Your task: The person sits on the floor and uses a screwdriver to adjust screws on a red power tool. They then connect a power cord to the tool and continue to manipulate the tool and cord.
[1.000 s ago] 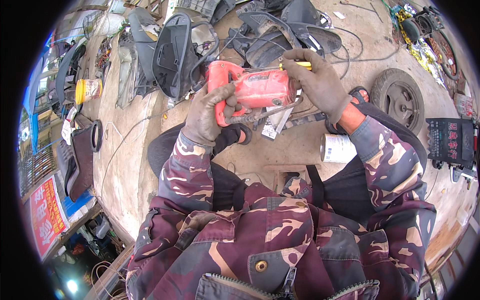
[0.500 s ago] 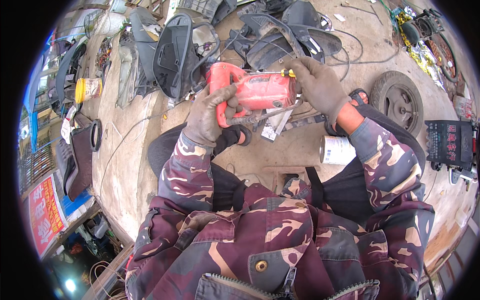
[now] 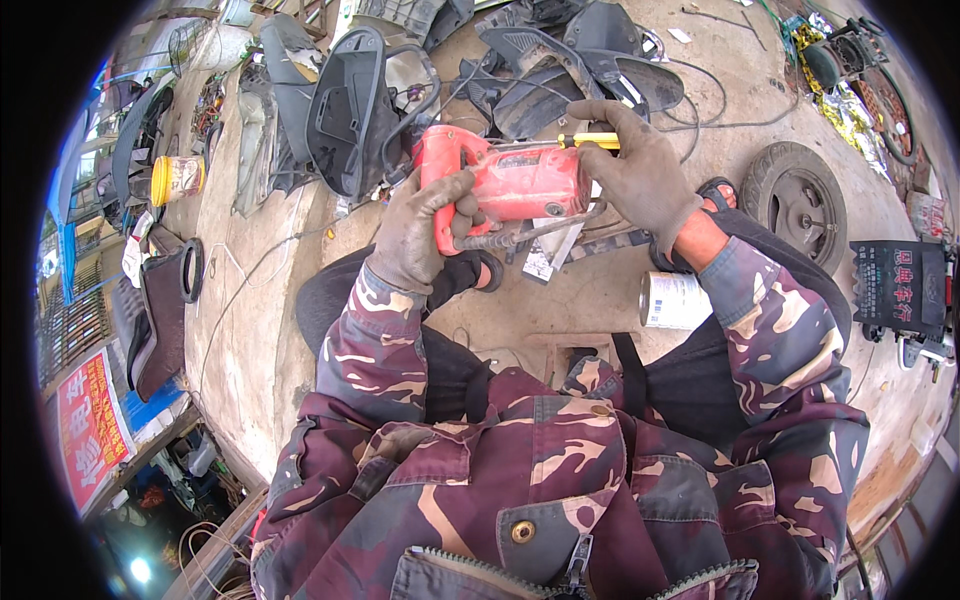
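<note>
My gloved left hand (image 3: 430,215) grips the handle at the left end of a dusty red power tool (image 3: 530,180), held sideways above my crossed legs. A grey cord runs along its lower side. At the tool's upper right, my gloved right hand (image 3: 640,170) holds a small yellow-handled tool, apparently a screwdriver (image 3: 585,139), lying along the top of the red casing; its tip is too small to make out clearly. A pale flat item (image 3: 545,255) lies on the ground beneath the power tool, partly hidden by it.
Black plastic body panels (image 3: 350,110) and cables lie ahead on the concrete (image 3: 250,340). A wheel (image 3: 795,205) and dark box (image 3: 900,285) are at my right, with a white can (image 3: 672,298) by my right leg. A yellow-lidded bucket (image 3: 178,182) stands at the left.
The fingers of my right hand have shifted on the yellow tool, the index finger lifting since half a second ago. My left hand and the red tool have barely moved.
</note>
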Tool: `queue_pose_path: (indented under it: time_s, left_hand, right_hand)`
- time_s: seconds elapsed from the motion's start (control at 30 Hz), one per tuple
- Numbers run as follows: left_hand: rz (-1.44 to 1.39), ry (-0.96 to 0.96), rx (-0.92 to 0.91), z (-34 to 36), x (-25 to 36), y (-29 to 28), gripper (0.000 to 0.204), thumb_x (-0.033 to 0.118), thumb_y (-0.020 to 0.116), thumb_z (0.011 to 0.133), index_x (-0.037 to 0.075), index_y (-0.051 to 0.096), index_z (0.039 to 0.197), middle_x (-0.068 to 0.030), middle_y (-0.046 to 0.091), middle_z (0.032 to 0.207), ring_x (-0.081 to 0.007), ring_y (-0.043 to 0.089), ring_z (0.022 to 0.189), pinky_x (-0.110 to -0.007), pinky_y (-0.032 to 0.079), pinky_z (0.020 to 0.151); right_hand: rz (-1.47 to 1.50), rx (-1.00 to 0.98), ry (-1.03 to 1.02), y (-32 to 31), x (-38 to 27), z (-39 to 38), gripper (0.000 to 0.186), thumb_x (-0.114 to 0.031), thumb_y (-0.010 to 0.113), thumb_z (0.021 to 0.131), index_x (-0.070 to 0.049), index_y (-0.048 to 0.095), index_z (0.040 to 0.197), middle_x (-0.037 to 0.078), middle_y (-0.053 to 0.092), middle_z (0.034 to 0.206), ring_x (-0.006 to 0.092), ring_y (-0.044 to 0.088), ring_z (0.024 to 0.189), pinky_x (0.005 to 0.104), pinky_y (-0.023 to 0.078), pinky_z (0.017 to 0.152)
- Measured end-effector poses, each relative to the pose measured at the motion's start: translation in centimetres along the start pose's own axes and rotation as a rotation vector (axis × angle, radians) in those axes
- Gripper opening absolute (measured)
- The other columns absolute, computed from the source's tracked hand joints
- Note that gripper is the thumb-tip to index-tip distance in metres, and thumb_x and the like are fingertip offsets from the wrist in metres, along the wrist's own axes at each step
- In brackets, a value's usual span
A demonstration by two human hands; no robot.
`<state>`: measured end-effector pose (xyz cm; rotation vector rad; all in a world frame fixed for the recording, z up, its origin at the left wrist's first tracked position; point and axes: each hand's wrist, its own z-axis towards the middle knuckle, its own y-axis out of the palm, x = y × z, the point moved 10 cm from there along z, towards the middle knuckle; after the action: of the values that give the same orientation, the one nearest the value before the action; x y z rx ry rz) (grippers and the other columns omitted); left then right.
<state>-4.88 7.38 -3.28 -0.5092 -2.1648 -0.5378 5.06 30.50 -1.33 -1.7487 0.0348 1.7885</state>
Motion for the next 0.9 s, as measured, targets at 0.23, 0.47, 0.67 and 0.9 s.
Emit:
queue_pose_path:
  time_s: [0.23,0.47,0.67,0.9]
  left_hand:
    - [-0.004,0.001,0.002,-0.1,0.0,0.1,0.032,0.013,0.062,0.099,-0.006,0.058,0.124,-0.0053,0.061,0.084,-0.0102,0.054,0.057,-0.034,0.060,0.078]
    - [0.000,0.015,-0.022,0.1,0.0,0.0,0.031,0.014,0.062,0.099,-0.005,0.059,0.123,-0.0053,0.061,0.084,-0.0105,0.055,0.056,-0.033,0.060,0.075]
    - [0.000,0.003,0.005,0.0,-0.1,0.0,0.029,0.013,0.062,0.100,-0.006,0.059,0.122,-0.0058,0.062,0.082,-0.0111,0.055,0.054,-0.034,0.061,0.073]
    - [0.006,-0.007,0.020,-0.3,0.0,0.1,0.029,0.013,0.062,0.100,-0.006,0.060,0.121,-0.0056,0.062,0.082,-0.0111,0.056,0.055,-0.035,0.062,0.075]
  right_hand:
    - [0.073,-0.171,0.262,1.7,2.7,-0.3,0.044,-0.034,0.060,0.097,-0.004,0.065,0.127,0.023,0.075,0.105,0.0364,0.073,0.101,0.0432,0.055,0.092]
    - [0.058,-0.089,0.220,0.9,2.2,-0.4,0.041,-0.032,0.059,0.098,-0.002,0.068,0.123,0.021,0.075,0.107,0.0364,0.073,0.103,0.0431,0.055,0.092]
    - [0.043,-0.105,0.163,1.2,2.1,-0.3,0.042,-0.033,0.059,0.097,0.000,0.068,0.121,0.020,0.076,0.101,0.0333,0.075,0.096,0.0410,0.056,0.088]
    - [0.268,-0.168,0.465,2.2,4.6,-1.1,0.042,-0.033,0.057,0.098,0.000,0.067,0.122,0.015,0.075,0.089,0.0279,0.075,0.079,0.0377,0.058,0.079]
